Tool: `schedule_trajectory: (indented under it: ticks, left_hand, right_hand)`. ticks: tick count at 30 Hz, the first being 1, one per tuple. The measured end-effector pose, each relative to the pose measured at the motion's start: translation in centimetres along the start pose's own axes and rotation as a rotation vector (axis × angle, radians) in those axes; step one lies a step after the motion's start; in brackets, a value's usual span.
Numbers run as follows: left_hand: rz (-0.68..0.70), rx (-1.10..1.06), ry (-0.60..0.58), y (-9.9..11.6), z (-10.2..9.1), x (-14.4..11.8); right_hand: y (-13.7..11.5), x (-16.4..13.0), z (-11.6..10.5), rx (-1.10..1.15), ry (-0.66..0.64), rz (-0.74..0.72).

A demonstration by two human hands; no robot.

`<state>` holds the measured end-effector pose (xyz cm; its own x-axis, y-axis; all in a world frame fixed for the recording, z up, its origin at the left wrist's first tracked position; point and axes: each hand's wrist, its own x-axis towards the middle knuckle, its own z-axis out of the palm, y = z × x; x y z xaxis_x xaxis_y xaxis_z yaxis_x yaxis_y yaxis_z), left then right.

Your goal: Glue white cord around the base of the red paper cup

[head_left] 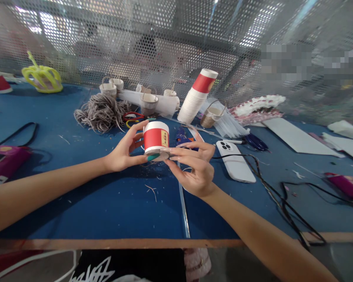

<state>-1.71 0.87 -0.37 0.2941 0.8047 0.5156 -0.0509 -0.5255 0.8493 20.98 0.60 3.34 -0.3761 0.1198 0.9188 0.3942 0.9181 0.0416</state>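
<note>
Both hands grip a red-banded cup [155, 140] above the bench [106, 203]: the left hand [124, 152] curls around its 9 o'clock side, and the right hand [194, 166], palm up with fingers extended toward 9 o'clock, pinches its lower rim. Forearms converge from 7 and 5 o'clock. The cup stands roughly upright, axis vertical, narrow end up.

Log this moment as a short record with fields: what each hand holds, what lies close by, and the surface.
left hand: grips the side of a red-and-white paper cup, held upside down
right hand: fingers at the cup's lower rim
behind cup: stack of paper cups, tilted; bundle of grey cord
right of hands: white phone, face down; black cable
surface: blue table
</note>
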Motion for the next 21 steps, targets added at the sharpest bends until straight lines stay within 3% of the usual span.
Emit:
schedule_trajectory:
  ticks: [8,14,21]
  left_hand:
    - [-0.012,-0.03,-0.023,0.05,-0.02,0.04]
    - [-0.045,-0.012,-0.002,0.08,-0.02,-0.03]
    - [-0.046,-0.004,0.009,0.01,-0.04,-0.03]
  right_hand:
    - [-0.17,0.08,-0.03,-0.056,0.071,-0.004]
    - [-0.4,0.1,-0.22,-0.068,-0.047,-0.052]
    - [0.07,-0.44,-0.25,-0.071,-0.031,-0.013]
